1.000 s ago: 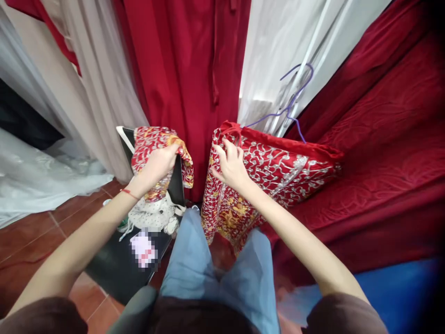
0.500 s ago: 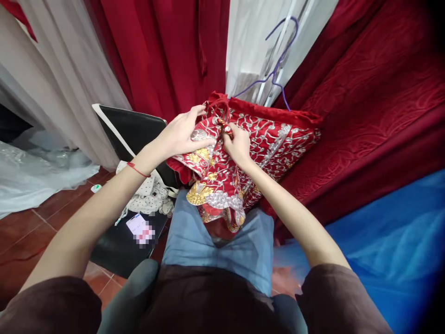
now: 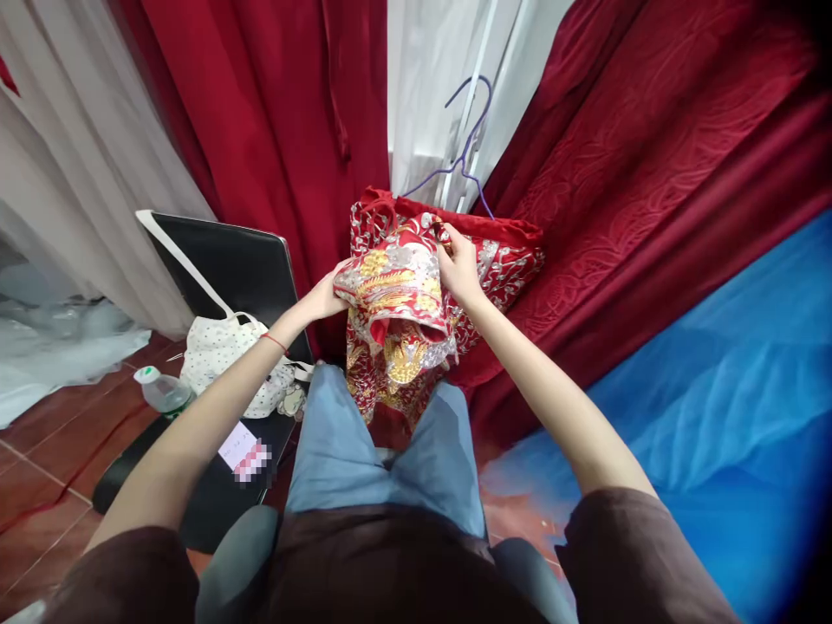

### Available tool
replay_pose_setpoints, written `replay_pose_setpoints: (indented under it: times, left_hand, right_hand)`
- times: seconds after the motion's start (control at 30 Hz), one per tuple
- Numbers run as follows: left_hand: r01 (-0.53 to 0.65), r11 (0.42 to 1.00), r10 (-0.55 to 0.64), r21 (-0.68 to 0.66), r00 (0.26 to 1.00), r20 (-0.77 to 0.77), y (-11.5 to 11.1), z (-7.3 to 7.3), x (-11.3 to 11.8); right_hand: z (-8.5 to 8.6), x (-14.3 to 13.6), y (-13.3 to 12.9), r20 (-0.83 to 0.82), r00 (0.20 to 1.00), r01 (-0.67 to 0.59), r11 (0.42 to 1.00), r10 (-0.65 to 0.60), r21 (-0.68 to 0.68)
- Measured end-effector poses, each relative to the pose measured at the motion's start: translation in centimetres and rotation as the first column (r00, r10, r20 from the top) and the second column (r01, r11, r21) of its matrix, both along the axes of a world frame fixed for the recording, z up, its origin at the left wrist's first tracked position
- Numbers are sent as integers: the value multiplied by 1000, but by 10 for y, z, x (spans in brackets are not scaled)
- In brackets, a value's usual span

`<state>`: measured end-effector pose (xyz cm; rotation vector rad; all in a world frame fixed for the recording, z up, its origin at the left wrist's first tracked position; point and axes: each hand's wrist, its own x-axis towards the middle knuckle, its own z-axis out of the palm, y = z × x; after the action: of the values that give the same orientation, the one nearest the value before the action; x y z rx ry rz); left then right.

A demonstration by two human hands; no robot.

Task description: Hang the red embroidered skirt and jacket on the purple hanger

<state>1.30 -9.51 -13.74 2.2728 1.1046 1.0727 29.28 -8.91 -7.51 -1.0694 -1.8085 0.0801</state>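
Observation:
A red garment (image 3: pixel 399 277) with gold and silver embroidery is stretched between my two hands, above my knees. My left hand (image 3: pixel 328 293) grips its left edge, the fingers partly hidden behind the cloth. With thumb and fingers my right hand (image 3: pixel 460 264) pinches the upper right corner, near a small dark opening. An open red-lined end of the garment faces me at the bottom. Behind it, a red embroidered skirt-like piece (image 3: pixel 510 260) with a plain red top band spreads out below a purple hanger (image 3: pixel 484 113).
To the left, a black chair (image 3: pixel 227 260) carries a dotted white bag (image 3: pixel 214 347) and a pink-white card (image 3: pixel 239 444). A clear bottle (image 3: pixel 162 392) with a green-marked cap is beside it. Red curtains (image 3: pixel 273 113) and blue tulle (image 3: pixel 702 425) surround me.
My left hand has moved from on top of the garment to its left edge. The garment has been turned and spread, so its gold-embroidered side and open end now show. The view has shifted.

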Motion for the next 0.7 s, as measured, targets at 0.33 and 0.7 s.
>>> replay_pose_setpoints:
  times: [0.33, 0.7]
  left_hand:
    - [-467, 883, 453, 46, 874, 178, -22, 48, 50]
    - [-576, 814, 580, 68, 807, -107, -25, 63, 62]
  right_hand:
    - [-2, 7, -14, 526, 724, 510, 860, -446, 27]
    - [-46, 4, -81, 250, 945, -8, 780, 211, -626]
